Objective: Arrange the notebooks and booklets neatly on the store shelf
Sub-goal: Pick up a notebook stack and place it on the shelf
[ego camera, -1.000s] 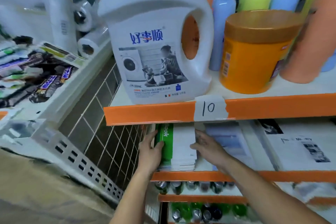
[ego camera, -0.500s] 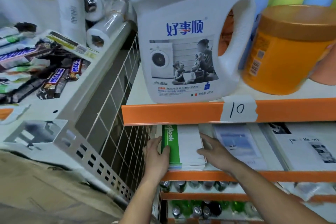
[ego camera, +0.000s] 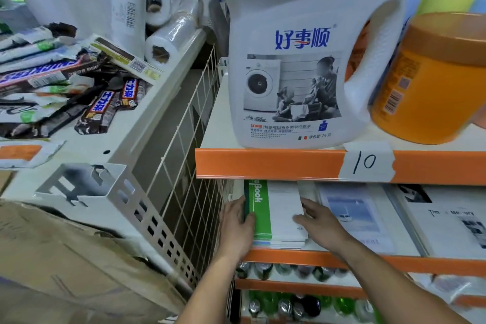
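Notebook stack [ego camera: 284, 208] between left hand [ego camera: 236, 227], right hand [ego camera: 322, 226]

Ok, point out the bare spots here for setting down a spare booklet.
Bare: upper shelf strip between wire grid and detergent jug; white ledge before the Snickers bars. Crowded: left hand fills the gap beside the notebook stack, right hand the gap toward the sky-cover booklet.

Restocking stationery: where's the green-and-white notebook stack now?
Head view, lower centre: on the orange-edged shelf under the white detergent jug, between left hand and right hand, beside a pale-blue booklet.
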Tool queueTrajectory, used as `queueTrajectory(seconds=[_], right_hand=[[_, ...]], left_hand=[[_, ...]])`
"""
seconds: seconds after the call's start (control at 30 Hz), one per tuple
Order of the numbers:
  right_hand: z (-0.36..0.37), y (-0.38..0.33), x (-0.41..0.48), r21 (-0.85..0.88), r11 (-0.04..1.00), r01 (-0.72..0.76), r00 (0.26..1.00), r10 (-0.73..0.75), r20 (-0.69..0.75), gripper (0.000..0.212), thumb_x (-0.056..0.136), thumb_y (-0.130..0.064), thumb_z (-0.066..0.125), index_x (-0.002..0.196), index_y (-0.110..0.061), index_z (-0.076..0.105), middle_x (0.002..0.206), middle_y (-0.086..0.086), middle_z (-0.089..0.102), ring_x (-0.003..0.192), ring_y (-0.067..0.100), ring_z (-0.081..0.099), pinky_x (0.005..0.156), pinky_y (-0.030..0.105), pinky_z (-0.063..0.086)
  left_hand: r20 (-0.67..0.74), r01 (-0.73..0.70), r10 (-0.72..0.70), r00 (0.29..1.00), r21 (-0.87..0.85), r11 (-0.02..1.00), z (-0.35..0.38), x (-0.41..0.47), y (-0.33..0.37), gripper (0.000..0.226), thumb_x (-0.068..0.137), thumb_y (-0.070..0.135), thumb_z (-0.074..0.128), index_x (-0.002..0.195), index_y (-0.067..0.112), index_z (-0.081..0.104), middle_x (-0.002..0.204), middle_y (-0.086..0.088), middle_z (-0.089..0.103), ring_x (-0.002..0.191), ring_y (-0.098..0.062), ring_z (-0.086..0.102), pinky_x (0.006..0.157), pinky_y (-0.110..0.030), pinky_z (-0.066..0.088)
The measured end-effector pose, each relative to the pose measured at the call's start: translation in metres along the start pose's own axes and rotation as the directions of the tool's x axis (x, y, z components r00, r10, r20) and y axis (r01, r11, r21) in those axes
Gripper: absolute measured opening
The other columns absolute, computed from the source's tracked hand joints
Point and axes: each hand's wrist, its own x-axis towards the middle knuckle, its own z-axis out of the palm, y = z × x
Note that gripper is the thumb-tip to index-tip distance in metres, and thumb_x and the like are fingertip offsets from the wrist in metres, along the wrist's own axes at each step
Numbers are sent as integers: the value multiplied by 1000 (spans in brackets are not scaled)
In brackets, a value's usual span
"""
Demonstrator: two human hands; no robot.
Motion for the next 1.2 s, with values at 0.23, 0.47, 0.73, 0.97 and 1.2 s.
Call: queueTrajectory(seconds=[0.23,0.47,0.73,0.97,1.2], right_hand=[[-3,-5,-4,-51,998,20,999,-18,38,46,94,-7,58,124,-41,62,110,-29,71,101,-9,65,90,11,48],[0,-1,-3,-100,995,10,999,-5,50,47,94,-14,56,125,-49,60,113,-29,70,108,0,65,99,27,48],[-2,-1,-4,-116,993,6,998,1,59,46,94,-19,55,129,-49,59,113,-23,71,106,7,67,84,25,55],[-3,-1,-6,-138,990,5,998,3,56,48,96,-20,56,132,-52,54,115,-26,70,106,3,66,76,16,53],[-5,2,-3,-189,982,-5,997,18,70,43,95,-17,55,126,-48,59,114,-26,70,108,2,65,95,26,50]], left_hand=[[-37,14,-16,999,-66,998,6,-3,0,50,100,21,59,149,22,47,134,16,40,136,-9,38,120,-40,32],[-55,2,-6,998,-73,997,5,-6,-3,46,98,19,62,144,23,52,131,18,45,127,-4,42,116,-33,36],[-44,-7,4,999,-86,996,5,-6,-4,48,99,20,61,146,22,50,135,16,46,131,-6,42,117,-36,37],[-16,-5,4,1000,-101,995,4,-10,1,48,102,18,56,148,24,46,136,17,44,128,-6,46,115,-36,42],[-33,-59,59,998,12,998,0,-9,7,45,100,16,57,144,21,50,132,15,46,128,-6,44,111,-25,34]])
